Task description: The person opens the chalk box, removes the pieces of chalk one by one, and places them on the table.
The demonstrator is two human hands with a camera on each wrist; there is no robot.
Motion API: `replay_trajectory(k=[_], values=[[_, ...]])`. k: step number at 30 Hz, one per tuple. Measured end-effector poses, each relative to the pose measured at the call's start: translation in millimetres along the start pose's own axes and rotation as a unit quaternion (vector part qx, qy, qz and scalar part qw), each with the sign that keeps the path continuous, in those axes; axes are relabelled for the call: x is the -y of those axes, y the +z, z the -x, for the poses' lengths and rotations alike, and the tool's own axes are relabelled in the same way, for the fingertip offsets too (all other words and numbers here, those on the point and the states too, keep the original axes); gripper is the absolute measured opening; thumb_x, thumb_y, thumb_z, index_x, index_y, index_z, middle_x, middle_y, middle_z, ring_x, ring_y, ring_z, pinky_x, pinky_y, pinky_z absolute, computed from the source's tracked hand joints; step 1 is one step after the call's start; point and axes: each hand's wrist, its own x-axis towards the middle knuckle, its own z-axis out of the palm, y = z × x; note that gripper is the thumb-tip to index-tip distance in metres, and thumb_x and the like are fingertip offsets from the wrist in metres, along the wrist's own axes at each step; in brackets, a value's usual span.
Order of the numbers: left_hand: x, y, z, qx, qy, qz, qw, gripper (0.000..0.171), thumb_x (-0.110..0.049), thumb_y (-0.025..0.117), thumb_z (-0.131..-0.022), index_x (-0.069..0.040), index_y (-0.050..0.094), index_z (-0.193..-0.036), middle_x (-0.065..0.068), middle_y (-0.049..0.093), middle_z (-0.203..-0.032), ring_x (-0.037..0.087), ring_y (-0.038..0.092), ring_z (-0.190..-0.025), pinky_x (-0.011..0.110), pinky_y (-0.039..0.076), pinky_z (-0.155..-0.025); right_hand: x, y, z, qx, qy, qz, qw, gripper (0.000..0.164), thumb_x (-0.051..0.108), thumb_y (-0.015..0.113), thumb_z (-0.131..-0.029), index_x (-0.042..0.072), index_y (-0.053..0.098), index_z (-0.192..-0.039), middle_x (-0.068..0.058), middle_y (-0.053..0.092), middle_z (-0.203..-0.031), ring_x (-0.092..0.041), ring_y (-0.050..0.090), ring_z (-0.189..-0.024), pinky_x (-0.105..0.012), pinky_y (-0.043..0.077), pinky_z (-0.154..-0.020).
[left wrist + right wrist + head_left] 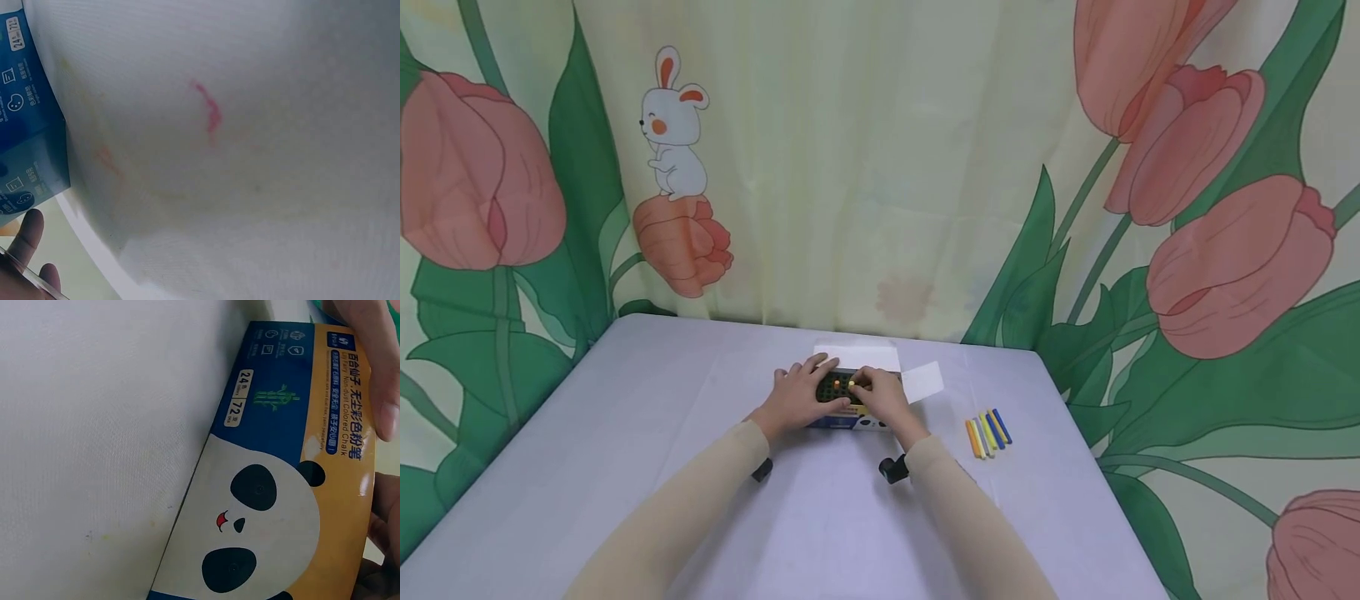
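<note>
A chalk box with a panda printed on its front stands open on the table. My left hand grips its left end, fingers toward the back and thumb along the front edge. Over the right part of the box, my right hand pinches a yellow chalk stick at the dark holed insert. An orange chalk stick stands upright in that insert, left of the yellow one. The right wrist view shows the box's printed front up close; the left wrist view catches its blue end.
Several chalk sticks in orange, yellow, white and blue lie in a row right of the box. White box flaps stick out to the back and right. A white cloth covers the table; a tulip-print curtain hangs behind.
</note>
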Motion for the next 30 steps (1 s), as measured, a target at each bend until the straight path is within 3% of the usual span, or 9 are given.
replay_trajectory(k=[14, 30], values=[[0.6, 4.4, -1.0, 0.001, 0.001, 0.006, 1.0000, 0.097, -0.086, 0.048, -0.086, -0.026, 0.037, -0.162, 0.009, 0.033, -0.167, 0.041, 0.050, -0.132, 0.067, 0.034, -0.100, 3.8, 1.2, 5.4, 0.000, 0.017, 0.034, 0.999, 0.013, 0.024, 0.064, -0.103, 0.016, 0.069, -0.113, -0.004, 0.076, -0.117, -0.021, 0.070, -0.102, -0.043, 0.055, -0.091], [-1.5, 0.4, 1.7, -0.007, -0.002, 0.013, 0.9999, 0.097, -0.083, 0.054, -0.085, -0.024, 0.040, -0.160, 0.011, 0.035, -0.165, 0.043, 0.052, -0.130, 0.067, 0.035, -0.099, 4.1, 0.4, 6.6, -0.017, 0.002, 0.022, 1.000, 0.016, 0.023, 0.061, -0.105, 0.016, 0.066, -0.118, -0.006, 0.076, -0.119, -0.025, 0.070, -0.106, -0.045, 0.054, -0.092]])
